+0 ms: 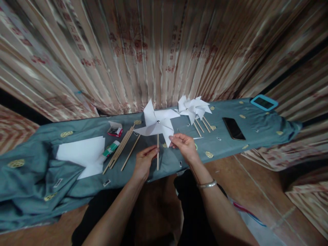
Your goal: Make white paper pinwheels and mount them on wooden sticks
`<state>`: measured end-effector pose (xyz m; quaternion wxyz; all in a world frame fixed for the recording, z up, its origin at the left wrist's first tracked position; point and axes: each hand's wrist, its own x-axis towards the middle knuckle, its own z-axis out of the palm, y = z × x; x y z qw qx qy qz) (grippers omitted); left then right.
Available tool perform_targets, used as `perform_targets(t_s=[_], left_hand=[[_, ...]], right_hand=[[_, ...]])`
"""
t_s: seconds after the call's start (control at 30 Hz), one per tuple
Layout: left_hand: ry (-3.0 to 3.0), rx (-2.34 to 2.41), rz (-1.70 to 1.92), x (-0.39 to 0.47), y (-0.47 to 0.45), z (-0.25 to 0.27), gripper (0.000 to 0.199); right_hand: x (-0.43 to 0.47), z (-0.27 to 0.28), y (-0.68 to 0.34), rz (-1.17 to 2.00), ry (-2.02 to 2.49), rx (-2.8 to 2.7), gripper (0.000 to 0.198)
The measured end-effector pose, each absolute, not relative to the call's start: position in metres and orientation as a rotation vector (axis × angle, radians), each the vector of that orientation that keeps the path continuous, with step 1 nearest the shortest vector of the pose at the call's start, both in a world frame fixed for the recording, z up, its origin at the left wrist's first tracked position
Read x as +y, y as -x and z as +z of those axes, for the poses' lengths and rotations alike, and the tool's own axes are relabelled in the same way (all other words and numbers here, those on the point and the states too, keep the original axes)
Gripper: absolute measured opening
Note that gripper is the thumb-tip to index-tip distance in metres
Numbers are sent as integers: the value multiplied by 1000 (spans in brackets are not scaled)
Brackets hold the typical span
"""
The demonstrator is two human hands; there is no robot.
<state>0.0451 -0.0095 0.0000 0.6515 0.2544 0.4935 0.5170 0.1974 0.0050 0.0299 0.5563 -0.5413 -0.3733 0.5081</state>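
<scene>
A white paper pinwheel (159, 127) with a shiny pin at its centre stands upright between my hands, above the cloth. My left hand (144, 162) pinches its wooden stick (158, 160) between thumb and fingers. At the lower right blade, my right hand (183, 146) has thumb and fingertips closed on the paper's tip. Beyond my right hand lie several more white pinwheels (192, 108) with their sticks, overlapping one another. To the left of my left hand, several loose wooden sticks (120, 148) rest on the cloth, one of them apart from the bunch.
White paper sheets (81, 153) lie at the left beside a green and white glue stick (111, 149). Behind it sits a small open red and white box (114, 130) of pins. A black phone (233, 128) and a blue-framed device (264, 102) are on the right. Patterned curtains (153, 51) hang behind.
</scene>
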Motion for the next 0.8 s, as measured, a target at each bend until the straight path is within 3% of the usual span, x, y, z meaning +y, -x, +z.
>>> perform_targets(t_s=[0.5, 0.63, 0.8], left_hand=[[-656, 1039, 1183, -11, -45, -1, 35], [-629, 1073, 1184, -10, -44, -2, 39], [-593, 1102, 1159, -11, -42, -2, 40]], right_hand=[[0, 32, -169, 1336, 1237, -1084, 39], [-4, 39, -182, 1148, 1277, -1169, 39], [-4, 41, -230, 621, 1348, -989, 28]])
